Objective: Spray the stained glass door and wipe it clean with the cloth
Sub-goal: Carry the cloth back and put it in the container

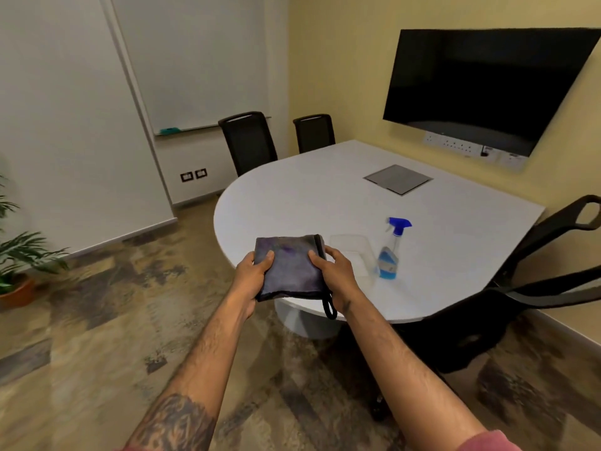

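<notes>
Spanning both hands' grip: cloth

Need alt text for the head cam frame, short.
Both hands, left hand and right hand, hold a folded dark cloth over the edge of a white table. A blue-topped spray bottle stands on the table just right of them.

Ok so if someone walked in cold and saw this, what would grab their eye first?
Probably the folded dark cloth at centre frame, held flat between the left hand and right hand over the near edge of the white table. Next, the blue-topped spray bottle standing upright on the table just right of the hands, then the big black screen on the yellow wall.
</notes>
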Motion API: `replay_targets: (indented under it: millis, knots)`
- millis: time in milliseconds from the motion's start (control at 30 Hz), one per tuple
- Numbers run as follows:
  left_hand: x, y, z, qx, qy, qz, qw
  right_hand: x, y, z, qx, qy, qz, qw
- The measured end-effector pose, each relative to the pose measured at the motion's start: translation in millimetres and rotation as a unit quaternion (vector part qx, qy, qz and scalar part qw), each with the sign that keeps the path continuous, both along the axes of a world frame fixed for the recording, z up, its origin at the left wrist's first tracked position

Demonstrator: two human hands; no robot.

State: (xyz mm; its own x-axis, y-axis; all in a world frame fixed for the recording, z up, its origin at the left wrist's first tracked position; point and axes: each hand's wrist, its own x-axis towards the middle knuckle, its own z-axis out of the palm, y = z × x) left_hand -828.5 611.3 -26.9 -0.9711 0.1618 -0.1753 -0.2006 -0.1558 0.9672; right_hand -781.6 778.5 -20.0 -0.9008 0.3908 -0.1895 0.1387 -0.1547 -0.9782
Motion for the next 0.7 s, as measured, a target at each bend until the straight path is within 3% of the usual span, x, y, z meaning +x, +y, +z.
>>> replay_targets:
  millis: [333, 700]
  knots:
    - [-67.1, 98.5, -10.1, -0.010, -0.036, -0.048, 0.998, -57.5, 95.8, -12.3, -0.026, -0.017, -0.034, 0.999]
    - [-173.0, 179.1, -54.9, -0.100, -0.078, -0.198, 0.972, -146.2, 196.9, -58.0, 0.022, -0.112, -0.064, 0.991]
